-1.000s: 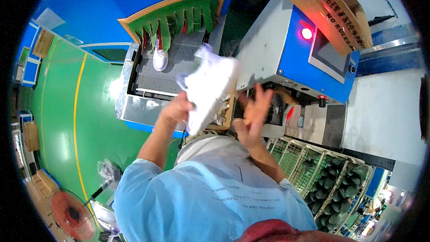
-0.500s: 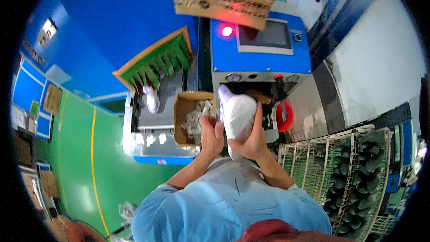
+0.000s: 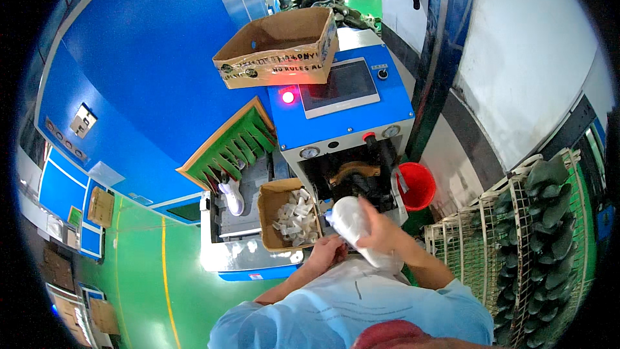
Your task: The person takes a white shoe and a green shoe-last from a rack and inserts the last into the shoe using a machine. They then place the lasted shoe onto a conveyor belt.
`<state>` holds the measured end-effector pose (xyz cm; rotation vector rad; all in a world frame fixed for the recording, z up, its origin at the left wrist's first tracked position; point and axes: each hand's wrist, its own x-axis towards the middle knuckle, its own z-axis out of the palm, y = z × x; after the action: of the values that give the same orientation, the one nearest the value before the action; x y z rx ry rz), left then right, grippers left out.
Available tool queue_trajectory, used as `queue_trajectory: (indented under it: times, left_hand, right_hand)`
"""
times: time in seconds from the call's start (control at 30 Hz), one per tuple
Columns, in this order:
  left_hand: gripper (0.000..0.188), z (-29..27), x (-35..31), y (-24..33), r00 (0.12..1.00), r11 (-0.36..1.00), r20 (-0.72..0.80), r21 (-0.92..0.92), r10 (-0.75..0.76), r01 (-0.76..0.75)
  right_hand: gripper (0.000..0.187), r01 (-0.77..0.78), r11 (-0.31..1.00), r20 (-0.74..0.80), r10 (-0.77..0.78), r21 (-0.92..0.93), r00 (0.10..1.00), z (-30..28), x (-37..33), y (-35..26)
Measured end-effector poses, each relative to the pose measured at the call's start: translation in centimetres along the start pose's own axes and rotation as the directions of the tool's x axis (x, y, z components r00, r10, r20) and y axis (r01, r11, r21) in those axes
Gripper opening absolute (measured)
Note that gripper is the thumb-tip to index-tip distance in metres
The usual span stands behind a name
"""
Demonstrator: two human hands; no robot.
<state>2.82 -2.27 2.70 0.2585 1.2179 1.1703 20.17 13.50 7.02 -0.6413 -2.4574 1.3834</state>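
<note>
My right hand is wrapped around a white shoe upper, held tilted in front of my body and slightly blurred. To its left, my left hand is closed with curled fingers, apart from the upper. Whatever those fingers may pinch is hidden. Just beyond the left hand stands a small cardboard box with many small white pieces in it. Further left, a white shoe lies on a dark conveyor bed, by a green strip curtain.
Ahead is a blue machine with a screen, a lit red lamp and a dark front opening. A larger carton sits on top. At right are a red bucket and a wire rack of dark shoe-shaped pieces.
The view has shifted, showing more beyond the machine. My right hand has tilted the upper over to the left. My left hand has curled shut and is now lower, further from the upper.
</note>
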Motion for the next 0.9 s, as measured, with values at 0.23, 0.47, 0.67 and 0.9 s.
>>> queue_trajectory:
  times: [0.23, 0.47, 0.67, 0.9]
  left_hand:
    - [0.018, -0.1, 0.1, 2.7, 0.947, 0.788, -0.179, -0.525, 0.268, -0.323]
    - [0.071, -3.0, 2.4, 2.8, 0.966, 0.949, 0.173, -0.219, -0.193, 0.228]
    - [0.047, -2.5, 3.5, 2.1, 0.986, 0.986, 0.16, 0.163, -0.05, 0.023]
    - [0.037, -2.4, 3.3, -2.5, 0.945, 0.878, 0.278, 0.391, 0.172, -0.275]
  right_hand:
    - [0.099, -0.234, -0.224, 0.278, 0.191, 0.946, 0.941, -0.7, -2.5, 4.0]
    - [0.107, -0.193, 0.391, 0.199, 0.027, 0.9, 0.98, 0.7, -0.9, 7.8]
    - [0.099, -0.238, 0.44, 0.145, 0.234, 0.866, 0.961, 1.9, -2.2, 7.1]
    - [0.083, -0.233, 0.349, -0.038, 0.621, 0.908, 0.783, 3.2, -3.8, 8.3]
